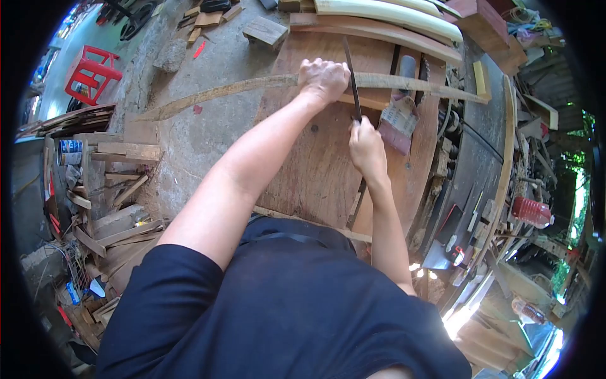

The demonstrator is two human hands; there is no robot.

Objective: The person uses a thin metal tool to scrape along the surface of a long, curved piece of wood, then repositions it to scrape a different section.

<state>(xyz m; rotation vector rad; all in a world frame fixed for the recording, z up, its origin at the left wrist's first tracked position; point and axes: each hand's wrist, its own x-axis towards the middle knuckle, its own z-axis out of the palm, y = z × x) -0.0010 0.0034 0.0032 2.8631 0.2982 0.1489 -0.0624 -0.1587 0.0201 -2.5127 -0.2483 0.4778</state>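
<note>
My left hand point(323, 80) is closed over a long, slightly curved wooden plank point(246, 86) that lies crosswise over the workbench point(297, 151). In my right hand point(367, 148) is the grip end of a handsaw point(352, 79). Its dark, narrow blade appears nearly edge-on, and its teeth cannot be made out. The blade crosses the plank just right of my left hand and points away from me. Most of the handle is hidden by my fingers. Right of the blade, a worn pinkish block with a printed label point(399, 120) rests on the bench beside a grey cylinder point(407, 66).
Several long curved timber pieces point(391, 19) lie at the bench's far end. A small wooden stool point(265, 31) and a red plastic stool point(93, 74) stand on the floor. Scrap wood point(129, 151) is heaped at left. A bottle of red liquid point(531, 211) is at right.
</note>
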